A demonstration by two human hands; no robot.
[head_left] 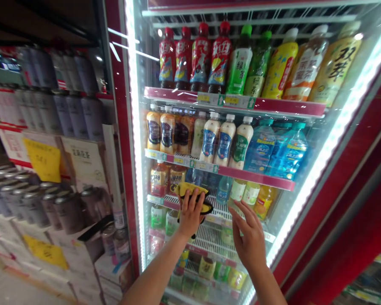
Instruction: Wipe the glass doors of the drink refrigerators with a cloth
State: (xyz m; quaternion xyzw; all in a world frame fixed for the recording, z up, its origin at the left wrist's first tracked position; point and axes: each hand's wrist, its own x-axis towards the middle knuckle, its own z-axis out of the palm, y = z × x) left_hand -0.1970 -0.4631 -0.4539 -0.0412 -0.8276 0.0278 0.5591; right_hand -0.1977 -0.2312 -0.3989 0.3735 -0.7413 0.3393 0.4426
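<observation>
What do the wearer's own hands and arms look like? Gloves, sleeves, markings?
Left hand and right hand: human, ungloved, no rings that I can make out. Left forearm and right forearm: no sleeve, watch, bracelet, cable or clear marking in view. Upper arms out of frame.

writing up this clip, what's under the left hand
Under the left hand is a yellow-and-black item, its edges showing above and to the right of the fingers. The fingers cover part of it, and what it is can't be told.
</observation>
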